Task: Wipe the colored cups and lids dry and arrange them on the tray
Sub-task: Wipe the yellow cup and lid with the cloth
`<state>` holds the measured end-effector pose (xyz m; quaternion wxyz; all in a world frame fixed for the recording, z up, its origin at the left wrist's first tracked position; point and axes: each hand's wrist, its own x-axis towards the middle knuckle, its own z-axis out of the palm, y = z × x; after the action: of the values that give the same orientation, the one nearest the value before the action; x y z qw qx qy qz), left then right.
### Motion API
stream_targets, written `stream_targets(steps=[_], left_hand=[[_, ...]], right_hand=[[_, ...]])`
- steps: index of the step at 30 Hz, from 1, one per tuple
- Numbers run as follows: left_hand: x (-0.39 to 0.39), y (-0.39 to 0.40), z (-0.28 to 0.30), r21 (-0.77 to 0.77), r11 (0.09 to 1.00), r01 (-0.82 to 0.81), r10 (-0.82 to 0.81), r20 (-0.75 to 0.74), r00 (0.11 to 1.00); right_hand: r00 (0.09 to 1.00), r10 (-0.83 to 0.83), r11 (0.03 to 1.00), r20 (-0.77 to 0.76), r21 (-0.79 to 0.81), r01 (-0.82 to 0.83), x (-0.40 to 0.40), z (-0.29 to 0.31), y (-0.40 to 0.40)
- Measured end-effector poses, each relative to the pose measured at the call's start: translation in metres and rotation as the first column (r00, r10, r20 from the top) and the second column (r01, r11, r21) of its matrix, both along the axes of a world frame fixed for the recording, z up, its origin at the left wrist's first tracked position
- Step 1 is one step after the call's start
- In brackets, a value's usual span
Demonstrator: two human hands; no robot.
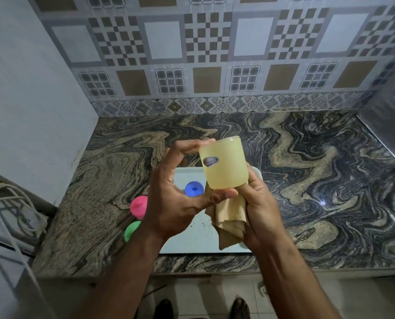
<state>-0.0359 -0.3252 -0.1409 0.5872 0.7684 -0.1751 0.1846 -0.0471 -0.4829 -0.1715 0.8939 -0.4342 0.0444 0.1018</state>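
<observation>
I hold a pale yellow cup [224, 164] upside down above the tray, its sticker facing me. My left hand [175, 194] grips it between fingertips at the top and thumb at the bottom rim. My right hand [261, 203] is closed on a tan cloth [228, 219], pushed up into the cup's mouth from below. The white tray [192, 240] lies on the counter under my hands. A blue cup or lid [193, 189] sits on the tray. A pink one [139, 206] and a green one [131, 230] stand just left of the tray, partly hidden by my left wrist.
The marbled granite counter [307, 171] runs to a patterned tile wall behind. A grey metal appliance [385, 120] stands at the back right. White cables [10, 203] and a rack lie off the counter's left edge. My feet show on the floor below.
</observation>
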Motion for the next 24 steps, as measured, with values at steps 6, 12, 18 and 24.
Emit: stream_targets(steps=[6, 12, 18, 24], left_hand=[[0.001, 0.001, -0.014, -0.022, 0.998, -0.065, 0.065, -0.017, 0.998], [-0.001, -0.001, -0.016, -0.2, 0.969, -0.142, 0.111, -0.16, 0.981], [0.005, 0.014, -0.023, -0.452, 0.883, -0.13, -0.029, -0.329, 0.944], [-0.001, 0.021, -0.035, -0.341, 0.94, 0.004, -0.15, -0.402, 0.903]], right_hand=[[0.997, 0.075, 0.997, 0.013, -0.009, -0.074, -0.013, -0.003, 0.0], [0.992, 0.12, 0.992, 0.028, -0.04, -0.118, -0.023, 0.001, -0.005], [0.999, -0.03, 0.985, 0.04, -0.168, 0.037, -0.026, 0.0, -0.011], [0.923, -0.239, 0.817, 0.301, -0.451, 0.359, -0.008, -0.006, -0.018]])
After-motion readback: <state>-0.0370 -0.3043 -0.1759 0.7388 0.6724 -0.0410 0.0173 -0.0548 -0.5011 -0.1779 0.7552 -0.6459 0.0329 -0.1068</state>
